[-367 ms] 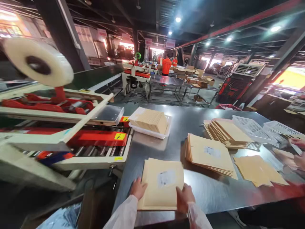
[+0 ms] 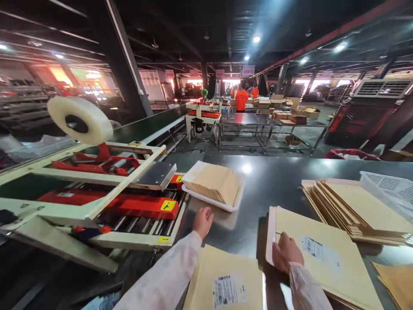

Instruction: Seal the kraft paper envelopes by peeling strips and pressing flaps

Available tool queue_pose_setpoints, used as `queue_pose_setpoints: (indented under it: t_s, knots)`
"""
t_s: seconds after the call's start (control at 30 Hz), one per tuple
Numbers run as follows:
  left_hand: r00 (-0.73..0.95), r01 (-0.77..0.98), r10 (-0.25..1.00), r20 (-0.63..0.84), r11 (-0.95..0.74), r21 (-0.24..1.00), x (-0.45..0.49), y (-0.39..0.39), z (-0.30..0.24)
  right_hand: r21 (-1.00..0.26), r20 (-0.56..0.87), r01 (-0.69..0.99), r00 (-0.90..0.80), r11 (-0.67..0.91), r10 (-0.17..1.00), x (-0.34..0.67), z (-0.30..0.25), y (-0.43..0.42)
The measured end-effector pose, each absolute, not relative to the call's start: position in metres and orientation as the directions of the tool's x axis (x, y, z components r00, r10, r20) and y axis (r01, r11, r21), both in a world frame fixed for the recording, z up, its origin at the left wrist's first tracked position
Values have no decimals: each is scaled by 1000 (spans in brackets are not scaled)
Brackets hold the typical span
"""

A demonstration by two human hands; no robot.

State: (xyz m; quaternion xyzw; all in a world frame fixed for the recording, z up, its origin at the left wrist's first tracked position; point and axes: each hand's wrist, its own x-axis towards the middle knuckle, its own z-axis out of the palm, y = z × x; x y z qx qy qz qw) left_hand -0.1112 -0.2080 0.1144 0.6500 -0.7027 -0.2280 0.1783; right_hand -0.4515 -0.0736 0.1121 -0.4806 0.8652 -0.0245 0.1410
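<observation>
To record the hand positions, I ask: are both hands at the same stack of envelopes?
No, the right hand is at a labelled envelope stack, while the left hand is apart from it, near the white basket.

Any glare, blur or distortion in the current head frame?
Head view: a white glare spot sits on the metal table; head view: the far-left racks are smeared, and the dark cabinet at right is soft; head view: the left hand and right hand look fairly sharp.

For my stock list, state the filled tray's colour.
The tray is white, seen in the head view.
</observation>
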Motion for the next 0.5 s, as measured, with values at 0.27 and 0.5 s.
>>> queue_pose_setpoints:
  t_s: [0.27,0.5]
  knots:
    - [-34,-857,-996,-86,-15,515,-207,-376,153,-118,-288,-830,-497,545,-819,-470,121,-74]
    - [93,-632,-995,-43,-92,769,-115,-383,165,-380,-32,-836,-417,397,-909,-400,101,-35]
